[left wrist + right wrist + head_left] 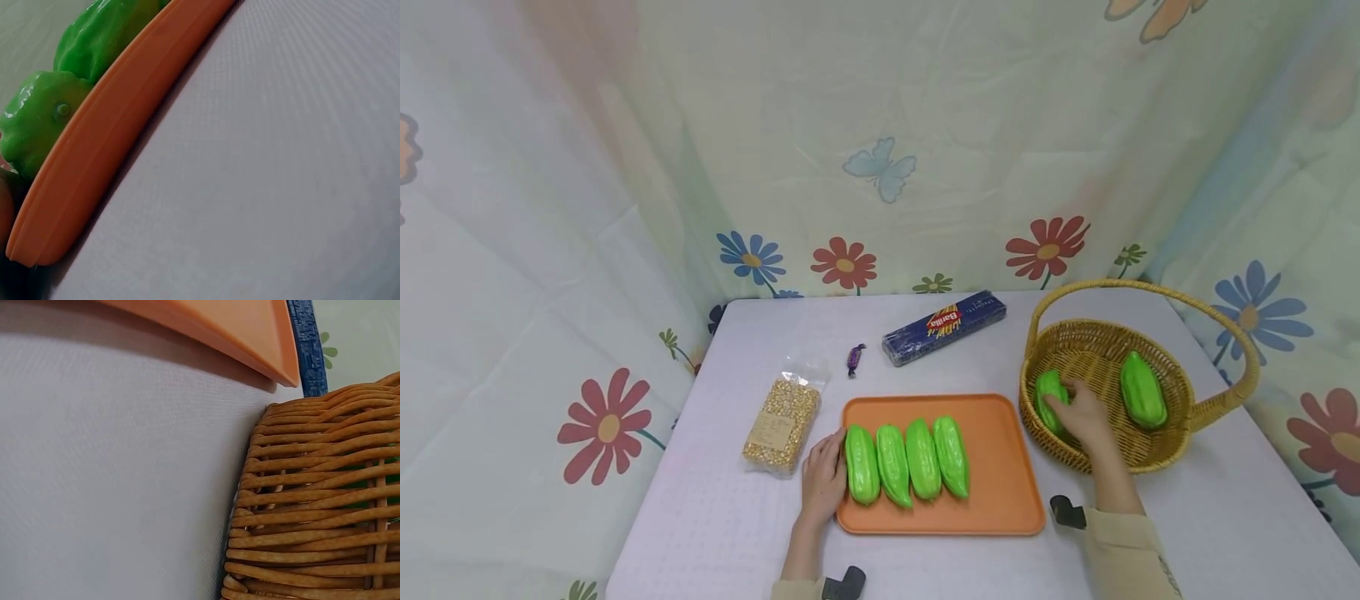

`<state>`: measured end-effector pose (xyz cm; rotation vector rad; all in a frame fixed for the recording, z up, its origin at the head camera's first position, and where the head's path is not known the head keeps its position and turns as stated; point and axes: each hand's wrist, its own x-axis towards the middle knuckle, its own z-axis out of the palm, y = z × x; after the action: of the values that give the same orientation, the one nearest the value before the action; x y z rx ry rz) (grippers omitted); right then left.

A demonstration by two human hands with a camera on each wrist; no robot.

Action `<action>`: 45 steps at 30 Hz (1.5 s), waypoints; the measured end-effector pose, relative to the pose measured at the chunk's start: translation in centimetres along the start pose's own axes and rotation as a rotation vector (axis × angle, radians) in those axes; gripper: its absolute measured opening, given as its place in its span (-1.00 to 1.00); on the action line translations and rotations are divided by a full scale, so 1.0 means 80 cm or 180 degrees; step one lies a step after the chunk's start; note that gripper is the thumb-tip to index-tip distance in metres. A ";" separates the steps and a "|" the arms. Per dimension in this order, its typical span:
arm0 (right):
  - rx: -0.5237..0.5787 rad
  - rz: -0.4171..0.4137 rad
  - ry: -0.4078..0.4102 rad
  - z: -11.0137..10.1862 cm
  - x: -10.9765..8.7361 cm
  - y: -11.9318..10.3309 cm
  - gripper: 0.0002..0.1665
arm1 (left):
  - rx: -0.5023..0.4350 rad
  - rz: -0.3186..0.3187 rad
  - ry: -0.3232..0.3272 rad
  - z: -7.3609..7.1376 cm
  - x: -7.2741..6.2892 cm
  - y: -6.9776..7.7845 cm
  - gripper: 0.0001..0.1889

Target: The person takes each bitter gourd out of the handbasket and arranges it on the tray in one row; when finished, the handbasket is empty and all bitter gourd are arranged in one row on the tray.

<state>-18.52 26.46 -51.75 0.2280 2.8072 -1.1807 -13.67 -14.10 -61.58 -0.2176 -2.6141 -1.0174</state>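
Inside the wicker basket [1116,327], my right hand [1086,414] grips a glossy green gourd [1049,398] at the left wall. A second green gourd [1142,392] lies on the basket's right side. My left hand [824,477] rests at the left rim of the orange tray [1003,467], right beside the leftmost gourd [862,465] of a row lying on it. In the left wrist view, gourd ends [44,119] show over the tray's edge [119,134]. The right wrist view has the basket's woven side [312,506], with green showing through its gaps.
Behind the tray lie a blue spaghetti pack [943,328] and a small purple-wrapped candy [855,360]. A clear bag of yellow kernels [784,421] is left of the tray. The basket's tall handle [1150,288] arches over it. A flowered curtain [880,100] surrounds the white table [700,492].
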 end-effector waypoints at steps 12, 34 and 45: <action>0.0626 0.0063 0.0364 -0.006 -0.011 -0.011 -0.17 | -0.0114 -0.0258 -0.0305 -0.003 0.002 -0.001 -0.54; 0.1227 -0.0372 0.0638 0.015 -0.037 -0.039 -0.25 | -0.0120 -0.0309 -0.0306 -0.003 0.000 -0.003 -0.54; 0.1162 -0.0719 0.0528 0.054 -0.056 -0.065 -0.34 | -0.0132 -0.0314 -0.0336 -0.003 0.001 -0.003 -0.54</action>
<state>-14.90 19.31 -50.52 0.0319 2.7882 -1.8039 -13.77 -14.41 -61.52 -0.1576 -2.7242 -1.1225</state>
